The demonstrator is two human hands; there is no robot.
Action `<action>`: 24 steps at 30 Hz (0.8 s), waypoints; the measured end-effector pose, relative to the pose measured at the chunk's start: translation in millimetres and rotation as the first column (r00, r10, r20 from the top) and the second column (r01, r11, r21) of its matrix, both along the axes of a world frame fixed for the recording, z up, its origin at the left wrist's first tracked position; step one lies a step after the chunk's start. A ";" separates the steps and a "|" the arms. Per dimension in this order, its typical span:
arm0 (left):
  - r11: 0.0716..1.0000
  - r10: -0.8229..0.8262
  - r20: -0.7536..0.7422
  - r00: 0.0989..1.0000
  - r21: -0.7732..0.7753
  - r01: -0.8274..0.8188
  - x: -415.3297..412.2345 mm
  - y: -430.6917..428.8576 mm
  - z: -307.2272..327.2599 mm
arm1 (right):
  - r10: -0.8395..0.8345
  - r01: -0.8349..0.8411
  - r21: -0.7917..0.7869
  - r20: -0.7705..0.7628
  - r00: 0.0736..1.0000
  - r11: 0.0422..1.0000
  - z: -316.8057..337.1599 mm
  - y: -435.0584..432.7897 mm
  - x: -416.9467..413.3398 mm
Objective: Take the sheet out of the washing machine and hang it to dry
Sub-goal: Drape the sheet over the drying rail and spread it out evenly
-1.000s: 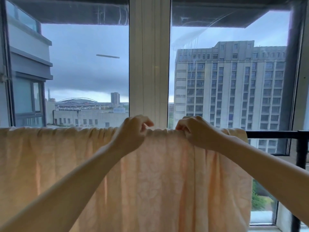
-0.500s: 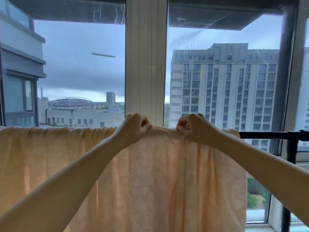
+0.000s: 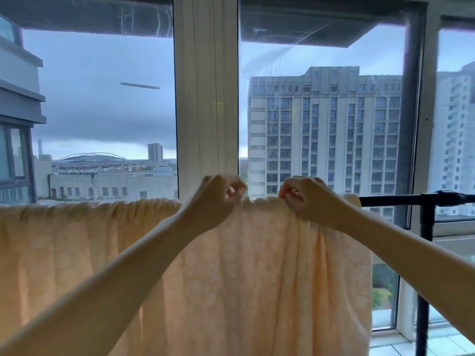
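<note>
A soft, thin peach sheet [image 3: 77, 253] with a faint flowery pattern hangs in folds and stretches far to the left of the left hand [image 3: 213, 201]. That hand's curled fingers pinch its wrinkly top edge. Just beside it, the right hand [image 3: 308, 199] pinches the same edge. Right of that hand, a round black metal bar [image 3: 401, 199] sticks out bare.

You have nothing to read here. The sheet [image 3: 257, 265] below your left hand [image 3: 214, 201] and right hand [image 3: 308, 199] bears only a faint pattern. The tower block [image 3: 326, 129] beyond your right hand shows no legible sign or number.
</note>
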State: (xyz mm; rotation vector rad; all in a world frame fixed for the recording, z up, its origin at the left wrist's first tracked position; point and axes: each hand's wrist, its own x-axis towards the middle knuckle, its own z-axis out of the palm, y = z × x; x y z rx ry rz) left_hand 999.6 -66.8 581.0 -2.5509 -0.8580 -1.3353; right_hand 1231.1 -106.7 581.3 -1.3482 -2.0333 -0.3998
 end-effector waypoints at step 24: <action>0.912 0.399 -0.123 0.908 -0.050 -0.408 56.1 -17.3 -22.4 | -0.046 0.030 0.190 0.081 0.996 0.981 -4.9 -23.2 77.3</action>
